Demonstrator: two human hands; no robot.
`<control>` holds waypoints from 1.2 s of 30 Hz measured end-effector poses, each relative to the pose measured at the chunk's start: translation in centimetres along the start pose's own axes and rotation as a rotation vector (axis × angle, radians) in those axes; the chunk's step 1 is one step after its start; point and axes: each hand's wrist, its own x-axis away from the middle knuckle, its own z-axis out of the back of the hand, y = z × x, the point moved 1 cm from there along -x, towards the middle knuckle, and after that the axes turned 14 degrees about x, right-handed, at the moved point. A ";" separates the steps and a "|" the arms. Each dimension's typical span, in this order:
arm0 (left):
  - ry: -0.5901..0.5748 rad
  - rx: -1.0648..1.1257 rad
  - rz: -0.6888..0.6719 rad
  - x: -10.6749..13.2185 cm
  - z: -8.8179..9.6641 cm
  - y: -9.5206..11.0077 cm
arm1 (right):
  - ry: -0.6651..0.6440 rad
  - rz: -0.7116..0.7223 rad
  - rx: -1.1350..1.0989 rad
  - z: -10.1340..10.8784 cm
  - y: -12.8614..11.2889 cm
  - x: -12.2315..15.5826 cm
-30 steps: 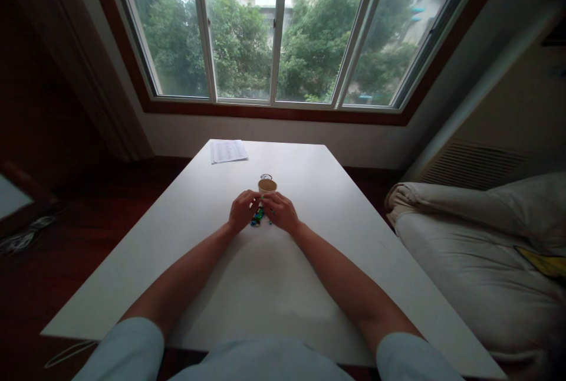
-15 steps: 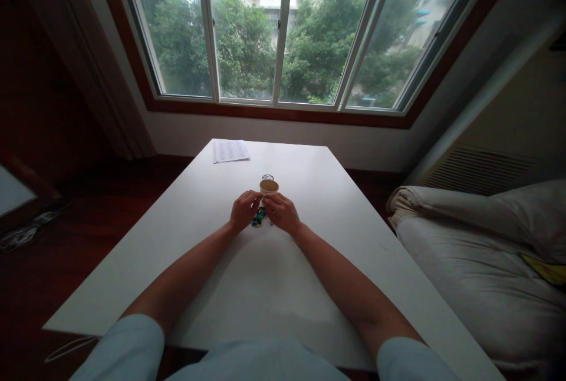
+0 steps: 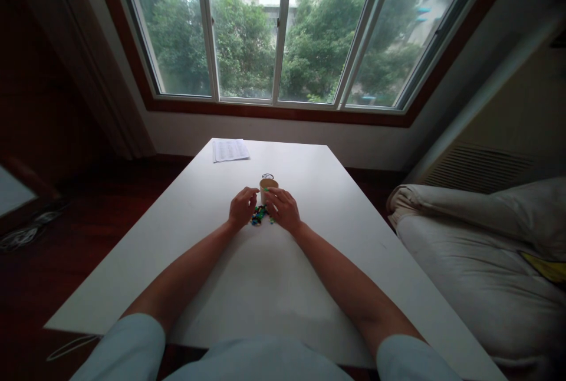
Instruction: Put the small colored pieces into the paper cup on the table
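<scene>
A tan paper cup [image 3: 269, 183] stands upright on the white table, its open mouth facing me. My right hand [image 3: 284, 210] is at the cup's near right side and pinches a small green piece [image 3: 266, 189] by the rim. Left of the cup is my left hand [image 3: 243, 206], its fingers bent and slightly apart, with nothing visible in them. Between and below the hands lies a loose pile of small colourful pieces [image 3: 259, 216], green, blue and dark, too small to make out exactly. The right fingers partly cover the cup's front.
Just behind the cup is a thin dark loop [image 3: 267, 176]. Sheets of printed paper [image 3: 231, 150] lie at the far left corner of the white table [image 3: 194, 263]. To the right is a bed or sofa with pale bedding [image 3: 460, 251]. A window fills the far wall.
My hands have come apart from where their fingertips met before the cup. The left has drawn back left; the right now has the green piece at the rim. More of the pile shows.
</scene>
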 end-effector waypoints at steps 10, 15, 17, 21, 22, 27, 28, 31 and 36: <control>-0.093 -0.091 0.127 0.3 -0.6 -3.3 | 0.073 -0.133 0.077 -0.8 0.8 0.1; -0.173 -0.138 0.178 0.4 -0.9 -4.3 | 0.048 -0.141 0.060 -1.2 1.0 0.1; -0.229 -0.164 0.178 0.4 -1.1 -4.2 | 0.047 -0.130 0.043 -1.3 1.0 0.1; -0.301 -0.223 0.165 0.4 -1.0 -3.7 | 0.056 -0.115 0.027 -1.4 0.9 0.1; -0.307 -0.231 0.167 0.3 -0.9 -3.6 | 0.058 -0.113 0.024 -1.4 0.9 0.1; -0.322 -0.219 0.191 0.2 -0.7 -3.5 | 0.072 -0.115 0.003 -1.2 0.8 0.1; -0.323 -0.220 0.197 0.2 -0.6 -3.6 | 0.071 -0.117 0.001 -1.1 0.8 0.1; -0.337 -0.230 0.200 0.1 -0.6 -3.5 | 0.059 -0.120 0.003 -1.1 0.8 0.2; -0.323 -0.216 0.197 0.1 -0.4 -3.3 | 0.045 -0.119 0.013 -1.1 0.8 0.2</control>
